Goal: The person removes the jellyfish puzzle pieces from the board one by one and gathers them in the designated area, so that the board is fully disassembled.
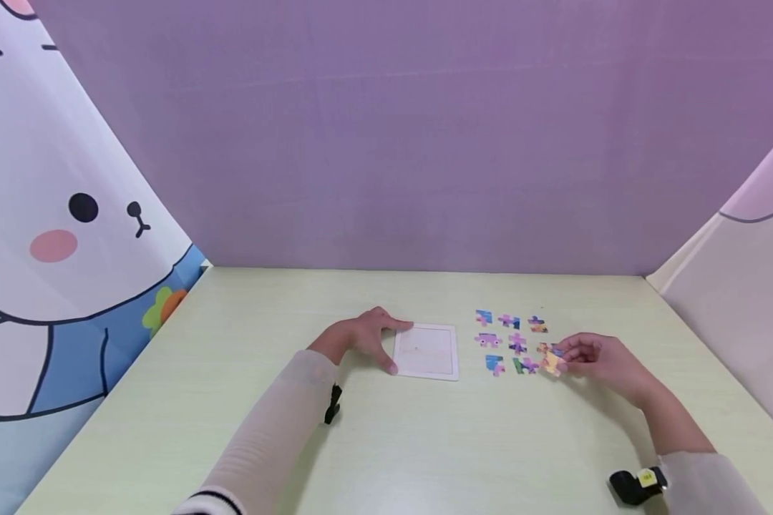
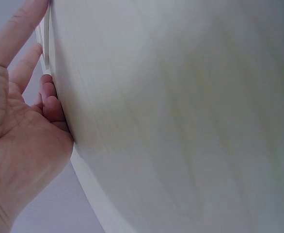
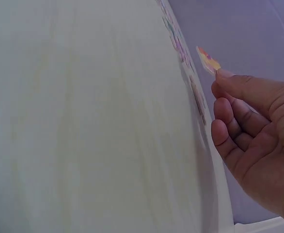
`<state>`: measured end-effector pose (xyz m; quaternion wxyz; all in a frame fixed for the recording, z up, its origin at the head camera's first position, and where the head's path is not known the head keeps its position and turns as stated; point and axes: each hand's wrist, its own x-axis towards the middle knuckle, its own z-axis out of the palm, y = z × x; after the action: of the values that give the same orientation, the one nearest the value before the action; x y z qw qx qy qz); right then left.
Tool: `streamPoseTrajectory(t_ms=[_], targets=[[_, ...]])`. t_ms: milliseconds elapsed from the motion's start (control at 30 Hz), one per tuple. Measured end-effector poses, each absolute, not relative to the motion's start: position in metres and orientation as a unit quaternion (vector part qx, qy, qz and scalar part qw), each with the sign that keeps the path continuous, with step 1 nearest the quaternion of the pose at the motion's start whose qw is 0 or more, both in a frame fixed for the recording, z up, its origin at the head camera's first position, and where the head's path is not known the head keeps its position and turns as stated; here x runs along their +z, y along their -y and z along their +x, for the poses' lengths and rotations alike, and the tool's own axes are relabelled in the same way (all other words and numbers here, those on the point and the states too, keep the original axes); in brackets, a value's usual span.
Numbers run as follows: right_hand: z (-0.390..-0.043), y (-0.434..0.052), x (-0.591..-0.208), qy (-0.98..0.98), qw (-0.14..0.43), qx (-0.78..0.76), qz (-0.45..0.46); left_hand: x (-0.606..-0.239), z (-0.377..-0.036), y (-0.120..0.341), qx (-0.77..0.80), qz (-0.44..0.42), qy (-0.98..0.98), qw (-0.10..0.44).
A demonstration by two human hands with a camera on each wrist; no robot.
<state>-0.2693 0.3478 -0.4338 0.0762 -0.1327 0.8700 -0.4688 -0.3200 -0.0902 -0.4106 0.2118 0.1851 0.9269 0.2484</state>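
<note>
My right hand pinches a yellow-orange jigsaw piece between thumb and finger. In the right wrist view the piece is tilted and held above the table, the other fingers curling loosely. To its left, several colourful jigsaw pieces lie apart in rough rows. A flat, white, square puzzle tray lies left of them, its inside bare. Along the tray's left side, my left hand spreads its straight thumb and forefinger, touching near the two left corners. The left wrist view shows the remaining fingers bent against the tabletop.
Everything lies on a pale wood-grain table. A purple cloth wall rises behind the table's far edge. Cartoon-printed cloth hangs on the left, and another pale cloth on the right.
</note>
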Motion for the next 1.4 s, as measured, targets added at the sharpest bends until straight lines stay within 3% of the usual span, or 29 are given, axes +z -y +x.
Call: streamPoseTrajectory(t_ms=[567, 1400], targets=[[-0.270, -0.355, -0.437, -0.908, 0.086, -0.392, -0.121, -0.411, -0.321, 0.090, 0.240, 0.194, -0.927, 0.214], [-0.247, -0.339, -0.427, -0.894, -0.007, -0.430, -0.127, -0.415, -0.324, 0.100, 0.339, 0.195, -0.892, 0.227]])
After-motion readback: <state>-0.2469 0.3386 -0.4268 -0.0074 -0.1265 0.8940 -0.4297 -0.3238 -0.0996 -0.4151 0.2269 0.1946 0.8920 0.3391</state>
